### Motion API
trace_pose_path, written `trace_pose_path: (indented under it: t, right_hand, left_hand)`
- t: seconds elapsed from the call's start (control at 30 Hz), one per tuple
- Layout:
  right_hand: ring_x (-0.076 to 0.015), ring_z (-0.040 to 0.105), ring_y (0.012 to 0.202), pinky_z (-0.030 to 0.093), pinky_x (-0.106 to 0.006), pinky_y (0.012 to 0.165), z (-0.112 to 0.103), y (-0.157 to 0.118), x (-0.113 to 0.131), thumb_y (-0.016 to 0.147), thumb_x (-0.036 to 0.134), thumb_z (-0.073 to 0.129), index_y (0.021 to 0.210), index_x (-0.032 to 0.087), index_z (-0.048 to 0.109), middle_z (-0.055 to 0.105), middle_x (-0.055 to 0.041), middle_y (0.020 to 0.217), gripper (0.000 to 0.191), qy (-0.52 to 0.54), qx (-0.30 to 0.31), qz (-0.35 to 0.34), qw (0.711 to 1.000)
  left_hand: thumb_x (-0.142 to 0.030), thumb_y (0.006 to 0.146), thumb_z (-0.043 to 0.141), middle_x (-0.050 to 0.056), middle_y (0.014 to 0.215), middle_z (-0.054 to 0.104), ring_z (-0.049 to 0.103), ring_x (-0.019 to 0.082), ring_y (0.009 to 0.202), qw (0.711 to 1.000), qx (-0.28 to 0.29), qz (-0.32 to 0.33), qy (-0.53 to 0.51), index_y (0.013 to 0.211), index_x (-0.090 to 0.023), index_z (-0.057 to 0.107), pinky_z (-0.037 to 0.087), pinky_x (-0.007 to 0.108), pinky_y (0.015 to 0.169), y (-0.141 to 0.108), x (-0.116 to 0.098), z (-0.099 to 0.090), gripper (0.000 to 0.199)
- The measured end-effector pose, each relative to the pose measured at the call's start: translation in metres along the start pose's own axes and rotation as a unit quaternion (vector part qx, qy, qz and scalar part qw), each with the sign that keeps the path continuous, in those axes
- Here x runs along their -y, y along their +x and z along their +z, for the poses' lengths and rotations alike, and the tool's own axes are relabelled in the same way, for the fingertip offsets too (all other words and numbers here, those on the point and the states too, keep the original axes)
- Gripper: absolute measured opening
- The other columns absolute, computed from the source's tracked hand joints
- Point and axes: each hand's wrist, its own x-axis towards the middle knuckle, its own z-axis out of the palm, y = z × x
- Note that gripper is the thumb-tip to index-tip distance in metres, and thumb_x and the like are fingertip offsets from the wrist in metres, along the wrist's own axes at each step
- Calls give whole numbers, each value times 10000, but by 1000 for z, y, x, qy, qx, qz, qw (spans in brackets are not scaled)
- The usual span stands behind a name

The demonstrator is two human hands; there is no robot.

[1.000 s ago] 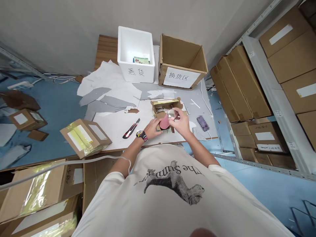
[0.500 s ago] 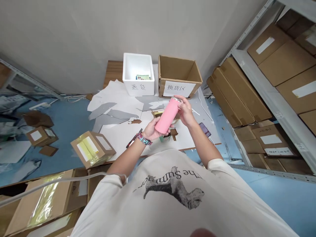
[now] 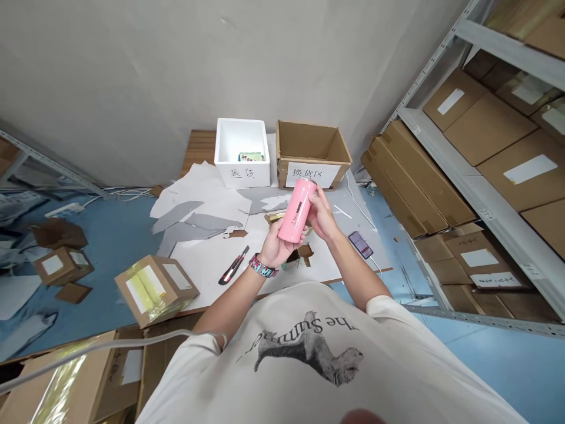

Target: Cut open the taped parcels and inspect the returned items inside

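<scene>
Both forearms angle inward; the left hand [image 3: 276, 248] cradles a pink bottle [image 3: 297, 211] low, while the right hand [image 3: 322, 217] grips near its top.

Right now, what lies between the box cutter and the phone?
In the head view, torn cardboard scraps lie on the white board between the box cutter and the phone, with the right forearm passing above them.

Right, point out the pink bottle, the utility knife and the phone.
Pink bottle [image 3: 296, 211]: head view, on its body.
Utility knife [image 3: 233, 266]: head view, on its handle.
Phone [image 3: 361, 245]: head view, on its screen.
</scene>
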Motion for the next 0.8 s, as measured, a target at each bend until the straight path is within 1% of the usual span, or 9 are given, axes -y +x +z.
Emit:
trace_pose_path:
  t: [0.07, 0.13, 0.27, 0.3, 0.43, 0.47, 0.6, 0.63, 0.8]
  right_hand:
    - [-288, 773, 1143, 719, -439, 928, 1, 0, 5, 887, 808, 821, 1558, 355, 614, 801, -59, 1294, 836, -2, 11, 5, 1000]
    - [-299, 785, 1143, 719, -437, 922, 1, 0, 9, 837, 775, 900, 1539, 341, 624, 822, -65, 1274, 870, 17, 25, 9, 999]
    - [-320, 797, 1127, 718, -456, 905, -4, 6, 9, 866, 796, 846, 1463, 314, 641, 840, -79, 1232, 794, 66, 61, 38, 995]
    - [-316, 796, 1117, 716, -451, 902, -6, 8, 7, 873, 792, 838, 1442, 311, 644, 838, -75, 1222, 770, 73, 58, 43, 995]
    - [-287, 781, 1086, 702, -389, 924, -16, 18, 2, 766, 670, 988, 1379, 299, 662, 822, -42, 1165, 787, 88, -4, 24, 996]
    - [-291, 781, 1102, 701, -390, 944, -18, 20, 2, 740, 642, 1015, 1376, 296, 668, 825, -43, 1165, 802, 96, -11, 19, 995]
    - [-345, 778, 1249, 702, -483, 1027, -23, 23, 7, 819, 691, 931, 1448, 326, 665, 846, -76, 1298, 775, 124, 31, 26, 991]
    - [-350, 764, 1294, 699, -497, 1047, -23, 23, 9, 842, 709, 902, 1483, 340, 656, 840, -77, 1349, 780, 120, 38, 24, 992]
    - [-334, 711, 1385, 673, -461, 1124, -17, 16, 15, 775, 670, 976, 1630, 351, 593, 781, -74, 1498, 990, 81, 26, -12, 996]
  left_hand:
    - [-656, 1017, 823, 126, 1441, 789, 825, 253, 1044, 998, -25, 57, 29, 1673, -307, 548, 719, 443, 954, 2, 0, 3, 792]
    - [-635, 1011, 840, 105, 1470, 776, 825, 244, 1060, 997, -19, 63, 36, 1672, -345, 537, 715, 440, 965, 4, 0, 6, 782]
    - [-832, 1027, 676, 195, 1284, 824, 819, 289, 1008, 999, 18, -37, -11, 1468, -178, 703, 716, 422, 853, 11, 1, 11, 789]
    - [-828, 1020, 691, 192, 1270, 826, 817, 286, 1005, 1000, 1, -26, -9, 1452, -174, 707, 714, 412, 839, 14, 2, 13, 784]
    - [-589, 900, 967, 103, 1375, 806, 812, 261, 1120, 984, -114, 129, 49, 1546, -279, 635, 704, 351, 874, 23, 5, 23, 790]
    - [-582, 895, 973, 104, 1388, 803, 813, 266, 1131, 985, -114, 125, 42, 1550, -282, 633, 702, 344, 860, 25, 4, 25, 797]
    - [-776, 1007, 755, 205, 1283, 828, 823, 289, 995, 998, -22, -30, -44, 1464, -170, 700, 691, 354, 728, 25, 1, 33, 761]
    - [-769, 1009, 757, 208, 1271, 830, 820, 282, 974, 998, -22, -31, -48, 1457, -161, 701, 690, 352, 724, 24, 0, 35, 756]
    - [-503, 904, 991, 104, 1468, 777, 823, 260, 1138, 989, -101, 107, 1, 1565, -309, 604, 716, 361, 894, 12, 0, 43, 790]
